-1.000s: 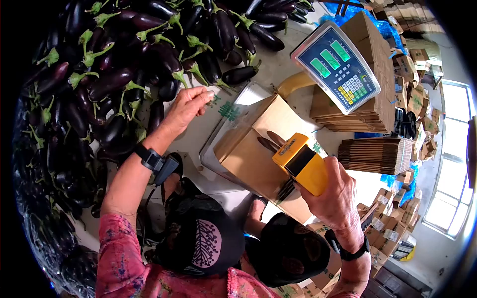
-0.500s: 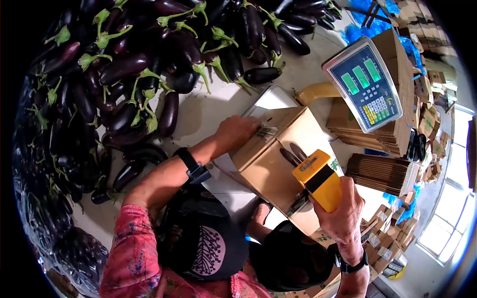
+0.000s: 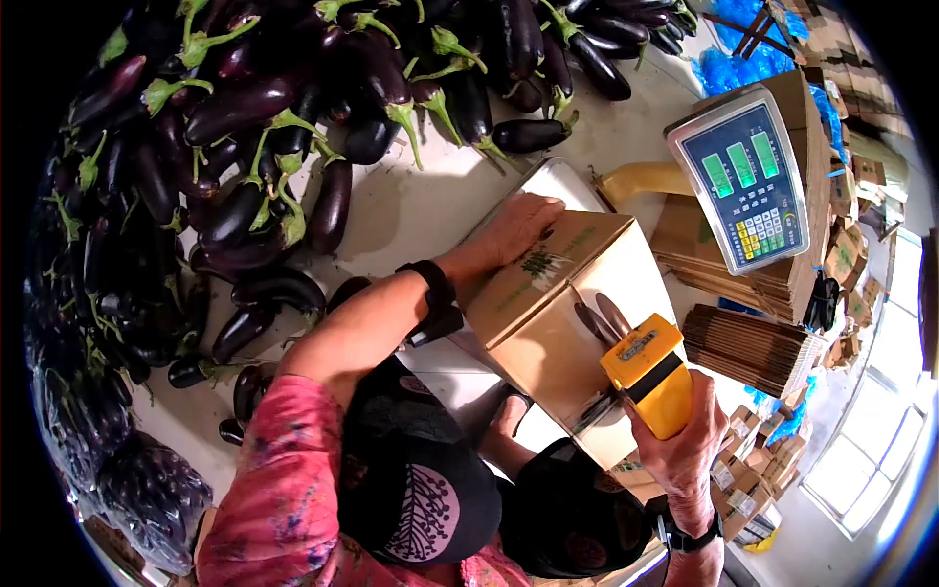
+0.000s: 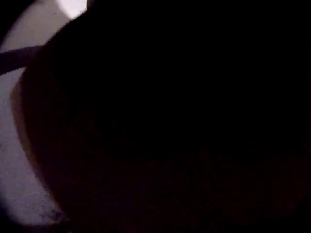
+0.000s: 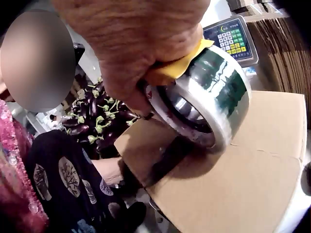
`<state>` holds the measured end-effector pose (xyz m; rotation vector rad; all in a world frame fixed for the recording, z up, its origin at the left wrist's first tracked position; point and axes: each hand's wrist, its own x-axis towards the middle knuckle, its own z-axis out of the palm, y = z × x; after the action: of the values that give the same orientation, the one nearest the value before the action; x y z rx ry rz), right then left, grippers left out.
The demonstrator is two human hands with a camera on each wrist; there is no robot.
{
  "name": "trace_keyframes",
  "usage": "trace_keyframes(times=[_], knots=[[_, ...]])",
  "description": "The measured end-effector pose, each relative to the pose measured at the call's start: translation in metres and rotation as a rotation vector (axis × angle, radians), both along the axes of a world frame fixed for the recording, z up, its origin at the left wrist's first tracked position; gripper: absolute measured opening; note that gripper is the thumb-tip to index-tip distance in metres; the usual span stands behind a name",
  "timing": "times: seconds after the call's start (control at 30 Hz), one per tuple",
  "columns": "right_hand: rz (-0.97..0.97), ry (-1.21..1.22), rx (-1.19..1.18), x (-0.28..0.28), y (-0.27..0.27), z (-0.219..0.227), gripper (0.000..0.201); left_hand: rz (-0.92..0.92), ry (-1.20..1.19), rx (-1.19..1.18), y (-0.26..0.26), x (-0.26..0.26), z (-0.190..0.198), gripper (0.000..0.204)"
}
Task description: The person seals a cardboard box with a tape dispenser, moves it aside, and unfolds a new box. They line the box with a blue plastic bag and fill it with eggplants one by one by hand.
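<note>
A closed cardboard carton (image 3: 533, 338) with green print sits on the metal platform (image 3: 564, 182) of a scale. The left hand (image 3: 518, 230) lies against the carton's left side, its fingers extended near the far top corner. Low over the carton's near right part, the right hand (image 3: 682, 430) grips a yellow tape dispenser (image 3: 648, 367). From the right wrist, the roll of packing tape (image 5: 218, 87) shows under that hand, close to the carton's flap (image 5: 243, 179). The left wrist view is mostly dark and hides its hand.
Many eggplants (image 3: 245, 108) are heaped on the left and far side. The scale's display (image 3: 738, 181) stands beyond the carton on a curved post (image 3: 636, 182). Flattened cartons (image 3: 748, 347) are stacked to the right, and bagged eggplants (image 3: 152, 499) lie at lower left.
The left hand has come from beside the eggplants, apart from the carton, to its left side and slid toward the far corner. The right hand still holds the tape dispenser over the carton.
</note>
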<state>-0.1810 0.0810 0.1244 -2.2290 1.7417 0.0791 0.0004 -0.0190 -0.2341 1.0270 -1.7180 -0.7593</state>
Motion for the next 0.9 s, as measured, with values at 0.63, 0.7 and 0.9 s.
trace_keyframes(times=[0.63,0.7,0.9], knots=[[-0.004,-0.134,-0.017,-0.007,-0.001,0.001,0.05,-0.275,0.546,0.824,0.001,0.021,0.181,0.069],[0.011,-0.151,-0.028,-0.012,0.0,-0.001,0.052,-0.199,0.322,0.616,0.005,0.019,0.21,0.062],[0.103,-0.17,-0.1,-0.019,0.002,-0.004,0.051,0.093,-0.265,0.004,0.012,0.001,0.214,0.046]])
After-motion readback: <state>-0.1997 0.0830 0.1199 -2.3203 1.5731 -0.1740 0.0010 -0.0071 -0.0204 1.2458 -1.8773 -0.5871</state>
